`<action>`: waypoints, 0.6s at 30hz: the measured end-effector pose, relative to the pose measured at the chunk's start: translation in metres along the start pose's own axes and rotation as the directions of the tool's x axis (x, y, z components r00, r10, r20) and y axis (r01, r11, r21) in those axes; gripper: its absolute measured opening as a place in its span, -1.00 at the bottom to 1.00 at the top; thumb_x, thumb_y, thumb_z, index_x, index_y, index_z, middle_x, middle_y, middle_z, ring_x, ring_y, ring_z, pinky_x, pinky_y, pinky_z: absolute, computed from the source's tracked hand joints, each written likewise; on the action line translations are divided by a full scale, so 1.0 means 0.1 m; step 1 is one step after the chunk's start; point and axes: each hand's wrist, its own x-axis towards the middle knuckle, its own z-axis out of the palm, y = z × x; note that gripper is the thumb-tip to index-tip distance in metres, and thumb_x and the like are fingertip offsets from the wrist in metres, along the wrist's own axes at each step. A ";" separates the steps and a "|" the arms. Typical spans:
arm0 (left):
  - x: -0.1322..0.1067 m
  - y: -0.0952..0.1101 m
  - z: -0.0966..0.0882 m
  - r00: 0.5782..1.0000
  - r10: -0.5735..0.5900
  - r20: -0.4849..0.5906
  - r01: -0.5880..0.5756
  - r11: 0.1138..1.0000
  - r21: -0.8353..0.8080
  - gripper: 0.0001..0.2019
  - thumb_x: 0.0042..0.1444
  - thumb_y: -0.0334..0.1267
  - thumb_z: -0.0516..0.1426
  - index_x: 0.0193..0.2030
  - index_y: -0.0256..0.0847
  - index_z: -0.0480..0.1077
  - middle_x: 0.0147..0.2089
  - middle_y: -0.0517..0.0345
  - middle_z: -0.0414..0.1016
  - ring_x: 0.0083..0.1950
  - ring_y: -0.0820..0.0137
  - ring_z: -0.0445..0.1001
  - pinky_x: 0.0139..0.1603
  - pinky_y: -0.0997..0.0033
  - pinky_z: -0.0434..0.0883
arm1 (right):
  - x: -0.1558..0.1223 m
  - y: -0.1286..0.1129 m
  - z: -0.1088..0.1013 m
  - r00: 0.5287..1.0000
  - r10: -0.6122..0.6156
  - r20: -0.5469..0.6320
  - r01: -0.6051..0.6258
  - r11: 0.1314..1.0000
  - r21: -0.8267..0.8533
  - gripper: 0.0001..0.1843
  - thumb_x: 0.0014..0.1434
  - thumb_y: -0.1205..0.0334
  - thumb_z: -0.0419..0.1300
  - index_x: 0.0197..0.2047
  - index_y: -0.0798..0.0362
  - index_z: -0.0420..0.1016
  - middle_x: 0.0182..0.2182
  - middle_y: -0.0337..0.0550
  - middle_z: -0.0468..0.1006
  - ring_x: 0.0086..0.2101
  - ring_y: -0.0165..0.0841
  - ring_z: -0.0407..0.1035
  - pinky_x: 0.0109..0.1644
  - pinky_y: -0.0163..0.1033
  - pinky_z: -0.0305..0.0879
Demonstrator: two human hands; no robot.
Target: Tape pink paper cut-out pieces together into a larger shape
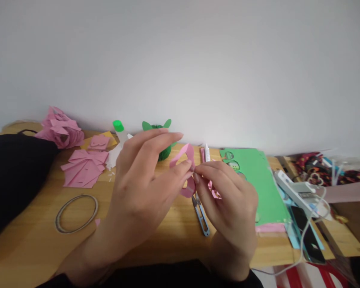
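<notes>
A looped strip of pink paper (188,191) is pinched between both hands above the wooden table. My left hand (144,180) grips its middle with the thumb and a finger, while the other fingers stretch out above. From the right, the thumb and fingertips of my right hand (228,192) close on the same spot, where the loops meet. Whether something small is at that pinch I cannot make out. Under the hands lie blue-handled thread snips (201,218), partly covered by the right hand. Behind the left hand stands a green paper figure (165,154), partly hidden.
Pink folded paper pieces (85,168), a pink paper bundle (60,128) and a green-capped glue bottle (119,127) stand left. A tape ring (58,222) lies nearer. At right are green sheets (261,180), a power strip (295,194), a phone (309,236) and a white cable (303,244).
</notes>
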 end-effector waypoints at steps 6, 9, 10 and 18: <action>0.01 0.07 0.01 0.993 -0.118 -0.007 0.118 0.993 -0.030 -0.87 0.19 -0.31 0.20 -0.24 0.04 0.55 0.08 0.16 0.49 0.19 0.23 0.38 0.30 0.12 0.32 | -0.02 -0.02 -0.02 0.999 0.009 0.036 -0.007 0.998 -0.056 -0.82 0.31 0.45 0.10 -0.10 0.01 0.42 -0.28 -0.17 0.59 -0.30 -0.37 0.46 -0.31 -0.25 0.32; -0.01 0.10 0.03 0.985 -0.171 -0.021 0.169 0.983 -0.068 -0.88 0.19 -0.29 0.20 -0.25 0.06 0.54 0.07 0.17 0.50 0.19 0.22 0.37 0.33 0.09 0.29 | -0.02 -0.03 -0.02 1.000 0.004 0.029 -0.002 0.998 -0.068 -0.83 0.31 0.46 0.11 -0.11 0.02 0.42 -0.29 -0.17 0.59 -0.32 -0.37 0.45 -0.31 -0.25 0.32; -0.01 0.10 0.03 0.983 -0.180 -0.025 0.178 0.981 -0.080 -0.89 0.18 -0.29 0.21 -0.24 0.06 0.54 0.07 0.18 0.50 0.19 0.21 0.37 0.34 0.08 0.29 | -0.01 -0.03 -0.02 1.000 0.002 0.021 -0.001 0.998 -0.066 -0.83 0.30 0.46 0.12 -0.11 0.02 0.42 -0.29 -0.17 0.59 -0.31 -0.38 0.45 -0.30 -0.25 0.32; 0.01 0.08 0.00 0.996 -0.089 -0.025 0.089 0.996 0.000 -0.90 0.20 -0.31 0.19 -0.22 0.01 0.52 0.05 0.16 0.51 0.15 0.23 0.40 0.25 0.15 0.35 | -0.01 -0.05 -0.03 1.000 -0.004 -0.025 0.002 0.998 -0.069 -0.89 0.31 0.44 0.15 -0.15 0.06 0.44 -0.33 -0.19 0.58 -0.32 -0.40 0.44 -0.29 -0.28 0.32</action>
